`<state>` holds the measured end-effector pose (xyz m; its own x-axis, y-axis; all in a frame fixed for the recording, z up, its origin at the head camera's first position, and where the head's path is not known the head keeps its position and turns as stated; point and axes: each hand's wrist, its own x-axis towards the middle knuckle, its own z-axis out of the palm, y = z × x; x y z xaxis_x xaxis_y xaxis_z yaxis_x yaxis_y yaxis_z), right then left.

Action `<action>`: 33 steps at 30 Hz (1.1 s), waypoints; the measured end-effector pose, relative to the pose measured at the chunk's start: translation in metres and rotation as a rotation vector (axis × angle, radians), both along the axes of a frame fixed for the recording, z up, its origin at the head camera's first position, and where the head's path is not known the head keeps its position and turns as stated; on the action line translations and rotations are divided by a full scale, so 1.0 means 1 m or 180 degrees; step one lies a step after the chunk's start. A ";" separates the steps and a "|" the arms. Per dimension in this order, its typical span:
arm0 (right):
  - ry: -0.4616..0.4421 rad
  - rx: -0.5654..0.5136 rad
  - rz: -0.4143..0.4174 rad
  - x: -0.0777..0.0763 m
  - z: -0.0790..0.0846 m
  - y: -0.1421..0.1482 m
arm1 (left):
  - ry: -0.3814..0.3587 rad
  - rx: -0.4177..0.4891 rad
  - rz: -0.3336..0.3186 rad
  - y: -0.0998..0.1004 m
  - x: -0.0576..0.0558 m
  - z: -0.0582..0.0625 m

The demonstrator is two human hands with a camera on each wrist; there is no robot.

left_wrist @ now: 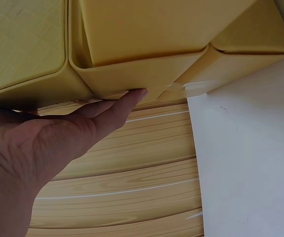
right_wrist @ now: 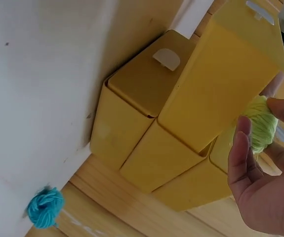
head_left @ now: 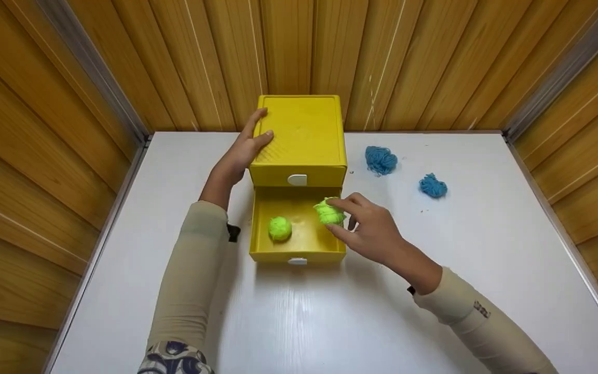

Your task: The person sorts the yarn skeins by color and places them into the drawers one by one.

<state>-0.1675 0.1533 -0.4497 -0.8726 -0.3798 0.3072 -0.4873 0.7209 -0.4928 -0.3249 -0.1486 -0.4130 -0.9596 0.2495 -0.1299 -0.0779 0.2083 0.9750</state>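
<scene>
A yellow drawer cabinet [head_left: 301, 127] stands on the white table with one drawer [head_left: 307, 240] pulled out below its shut top drawer. Inside that drawer, on the left, lies a neon-green yarn ball [head_left: 280, 228]. Over the drawer's right side my right hand [head_left: 374, 228] pinches a second neon-green yarn ball [head_left: 328, 212] between thumb and fingers; the right wrist view shows this ball [right_wrist: 261, 123] too. My left hand [head_left: 239, 153] rests on the cabinet's left side, thumb at the top edge. In the left wrist view its fingers [left_wrist: 114, 113] lie extended along the side wall.
Two blue yarn bundles lie on the table right of the cabinet, a larger one [head_left: 381, 160] and a smaller one [head_left: 433, 185]. Wood-patterned panels [head_left: 288, 47] enclose the white table [head_left: 288, 322] at the back and both sides. White tabs [head_left: 297, 179] mark the drawer fronts.
</scene>
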 end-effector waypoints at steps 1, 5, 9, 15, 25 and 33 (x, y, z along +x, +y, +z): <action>0.0053 0.0079 0.0036 -0.001 0.000 -0.003 | -0.0001 -0.0006 0.0003 0.000 0.000 0.000; 0.0204 0.0403 0.0163 -0.008 -0.002 -0.014 | -0.0013 -0.0006 0.0020 0.001 -0.001 0.000; 0.0208 0.0699 0.0213 -0.011 -0.003 -0.024 | -0.0026 0.0014 0.0014 0.000 -0.001 0.000; 0.0042 0.1046 0.0289 -0.014 -0.005 -0.038 | -0.0044 0.0007 0.0002 0.000 -0.001 0.001; -0.0218 0.1297 0.0279 -0.017 -0.006 -0.043 | -0.0070 0.0001 0.0010 0.000 0.000 0.000; -0.0178 0.1314 0.0245 -0.018 -0.008 -0.043 | -0.0049 0.0000 0.0024 0.001 0.000 -0.001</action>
<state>-0.1851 0.1106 -0.4578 -0.8478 -0.5258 0.0686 -0.5282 0.8258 -0.1976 -0.3253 -0.1472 -0.4135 -0.9593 0.2423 -0.1448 -0.0945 0.2075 0.9737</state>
